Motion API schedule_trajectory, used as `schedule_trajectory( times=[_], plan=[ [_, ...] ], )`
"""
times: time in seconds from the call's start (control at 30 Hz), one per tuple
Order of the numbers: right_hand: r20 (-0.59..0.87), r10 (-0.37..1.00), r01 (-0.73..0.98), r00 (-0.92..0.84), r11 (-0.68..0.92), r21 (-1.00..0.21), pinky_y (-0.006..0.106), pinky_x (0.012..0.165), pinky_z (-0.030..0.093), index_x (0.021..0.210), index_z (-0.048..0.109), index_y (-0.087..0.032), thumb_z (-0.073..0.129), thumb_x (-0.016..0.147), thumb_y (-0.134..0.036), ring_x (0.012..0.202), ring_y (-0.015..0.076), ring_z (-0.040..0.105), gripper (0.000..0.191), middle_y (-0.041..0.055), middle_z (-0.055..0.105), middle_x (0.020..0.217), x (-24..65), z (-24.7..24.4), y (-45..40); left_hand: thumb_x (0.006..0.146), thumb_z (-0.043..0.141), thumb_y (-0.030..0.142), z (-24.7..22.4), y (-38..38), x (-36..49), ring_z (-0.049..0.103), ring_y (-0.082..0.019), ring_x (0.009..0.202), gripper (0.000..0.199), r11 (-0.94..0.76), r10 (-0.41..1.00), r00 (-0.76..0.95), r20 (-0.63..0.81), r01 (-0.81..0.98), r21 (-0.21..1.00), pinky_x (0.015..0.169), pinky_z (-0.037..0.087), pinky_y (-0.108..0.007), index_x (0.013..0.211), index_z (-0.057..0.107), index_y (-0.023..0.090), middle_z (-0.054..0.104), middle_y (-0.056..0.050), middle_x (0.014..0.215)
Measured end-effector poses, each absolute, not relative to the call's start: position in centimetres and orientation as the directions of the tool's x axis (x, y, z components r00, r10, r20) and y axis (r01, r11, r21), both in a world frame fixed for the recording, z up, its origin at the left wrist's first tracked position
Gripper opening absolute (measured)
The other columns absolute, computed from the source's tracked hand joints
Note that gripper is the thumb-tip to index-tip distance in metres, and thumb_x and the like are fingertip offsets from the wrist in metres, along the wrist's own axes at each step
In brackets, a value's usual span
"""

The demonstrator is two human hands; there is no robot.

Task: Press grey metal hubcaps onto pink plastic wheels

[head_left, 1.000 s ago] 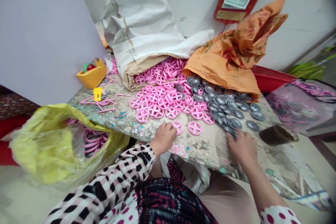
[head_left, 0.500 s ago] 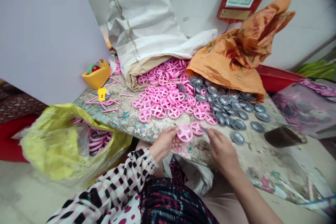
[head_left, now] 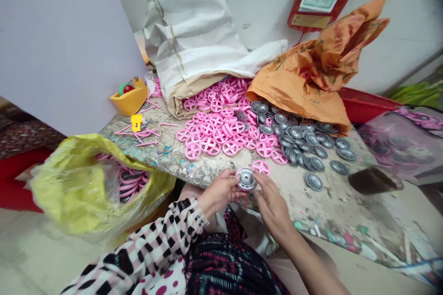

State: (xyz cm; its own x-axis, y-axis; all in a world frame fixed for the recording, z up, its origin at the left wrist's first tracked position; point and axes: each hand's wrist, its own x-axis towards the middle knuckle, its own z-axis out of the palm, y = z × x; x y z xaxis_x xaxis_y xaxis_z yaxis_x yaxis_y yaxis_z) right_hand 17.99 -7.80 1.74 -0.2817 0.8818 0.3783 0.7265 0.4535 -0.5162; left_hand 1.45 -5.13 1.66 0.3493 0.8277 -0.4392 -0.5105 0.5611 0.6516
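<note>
Near the table's front edge, my left hand [head_left: 223,189] is closed on the left side of a pink toy wheel. A grey hubcap disc [head_left: 246,178] lies face up over that wheel, and only a thin pink rim shows around it. My right hand [head_left: 272,200] has its fingers against the right side of the disc. Just behind them a loose pink spoked wheel [head_left: 260,167] rests on the table. Beyond is a heap of pink wheels [head_left: 214,133], with a heap of grey discs [head_left: 301,136] to its right.
A white sack [head_left: 197,32] and an orange sack [head_left: 311,69] lie behind the heaps. A yellow bag [head_left: 69,184] holds wheels at the left. On the table [head_left: 304,212] stand a yellow holder [head_left: 129,99] and a dark cup-like container [head_left: 372,180].
My right hand has moved left and brought the grey disc onto the pink wheel in my left hand. The heaps look unchanged.
</note>
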Motion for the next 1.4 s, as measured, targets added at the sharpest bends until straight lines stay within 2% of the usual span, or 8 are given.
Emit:
schedule_trajectory(
  times=[0.13,0.23,0.67,0.9,1.0,1.13,1.27,1.4],
  plan=[
    [0.103,0.994,0.496,-0.042,0.11,-0.861,0.036,0.081,0.05,0.129,0.051,-0.019,0.049,0.089,-0.048,0.098,0.0219,0.058,0.049,0.011,0.06,0.115,18.2,4.2,-6.1,0.079,0.063,0.031,1.5,-5.2,1.6,0.06,-0.013,0.052,0.031,0.469,0.87,0.375,-0.321,-0.424,0.775,0.047,0.046,-0.02,0.1,0.044,0.018,0.06,0.0,0.072],
    [-0.057,0.986,0.338,-0.156,-0.001,-0.941,0.033,0.079,0.048,0.112,0.06,-0.017,0.058,0.081,-0.052,0.088,0.0202,0.06,0.046,0.0075,0.065,0.099,18.2,4.7,-5.2,0.076,0.065,0.04,1.2,-5.4,1.8,0.053,-0.009,0.048,0.036,0.323,0.918,0.348,-0.192,-0.373,0.87,0.043,0.04,-0.017,0.095,0.046,0.017,0.053,0.004,0.066],
    [0.044,0.994,0.178,0.102,0.026,-0.984,0.032,0.081,0.046,0.105,0.053,-0.02,0.06,0.082,-0.049,0.088,0.018,0.057,0.037,0.0042,0.061,0.096,15.8,2.5,-7.0,0.075,0.067,0.034,2.2,-6.2,2.1,0.055,-0.011,0.07,0.033,0.24,0.938,0.32,-0.134,-0.318,0.917,0.059,0.047,-0.02,0.1,0.054,0.016,0.056,-0.002,0.086],
    [-0.102,0.994,0.14,-0.03,-0.097,-0.985,0.023,0.052,0.041,0.103,0.053,-0.019,0.065,0.077,-0.05,0.056,0.0117,0.048,0.042,-0.0035,0.053,0.067,17.3,2.4,-7.2,0.075,0.062,0.026,1.9,-6.2,1.2,0.056,-0.012,0.06,0.032,0.273,0.875,0.45,-0.181,-0.15,0.95,0.054,0.046,-0.021,0.105,0.059,0.016,0.058,-0.002,0.078],
    [-0.186,0.97,0.292,-0.158,-0.134,-0.947,0.025,0.053,0.044,0.099,0.054,-0.02,0.061,0.08,-0.048,0.056,0.0138,0.052,0.034,-0.0036,0.054,0.065,18.7,1.3,-8.4,0.075,0.063,0.027,0.9,-5.5,0.2,0.05,-0.01,0.055,0.038,0.205,0.819,0.537,-0.202,0.055,0.977,0.055,0.041,-0.02,0.111,0.061,0.014,0.056,0.001,0.067],
    [-0.115,0.938,0.683,-0.326,0.15,-0.715,0.037,0.074,0.052,0.103,0.062,-0.024,0.053,0.086,-0.03,0.082,0.0231,0.064,0.02,0.0044,0.067,0.091,20.0,-1.0,-11.4,0.079,0.06,0.03,-0.5,-3.3,-1.7,0.05,-0.013,0.059,0.041,-0.026,0.946,0.309,-0.097,0.371,0.928,0.058,0.039,-0.023,0.118,0.063,0.017,0.057,0.0,0.065],
    [0.043,0.911,0.827,-0.411,0.393,-0.402,0.036,0.065,0.055,0.116,0.062,-0.026,0.042,0.09,-0.022,0.081,0.0255,0.067,0.033,0.0082,0.068,0.099,20.6,-2.2,-13.5,0.083,0.052,0.02,-1.0,-0.3,-2.3,0.058,-0.021,0.089,0.039,-0.168,0.984,0.156,0.088,0.636,0.754,0.082,0.042,-0.03,0.12,0.062,0.018,0.064,-0.009,0.098],
    [0.115,0.927,0.876,-0.357,0.375,-0.303,0.035,0.07,0.056,0.109,0.065,-0.025,0.039,0.095,-0.033,0.084,0.0231,0.068,0.03,0.0045,0.07,0.096,22.4,-0.7,-12.1,0.087,0.046,0.022,-1.2,2.0,-1.6,0.057,-0.026,0.102,0.042,-0.134,0.991,0.114,0.07,0.806,0.577,0.086,0.043,-0.035,0.128,0.054,0.018,0.057,-0.014,0.116]
  ],
)
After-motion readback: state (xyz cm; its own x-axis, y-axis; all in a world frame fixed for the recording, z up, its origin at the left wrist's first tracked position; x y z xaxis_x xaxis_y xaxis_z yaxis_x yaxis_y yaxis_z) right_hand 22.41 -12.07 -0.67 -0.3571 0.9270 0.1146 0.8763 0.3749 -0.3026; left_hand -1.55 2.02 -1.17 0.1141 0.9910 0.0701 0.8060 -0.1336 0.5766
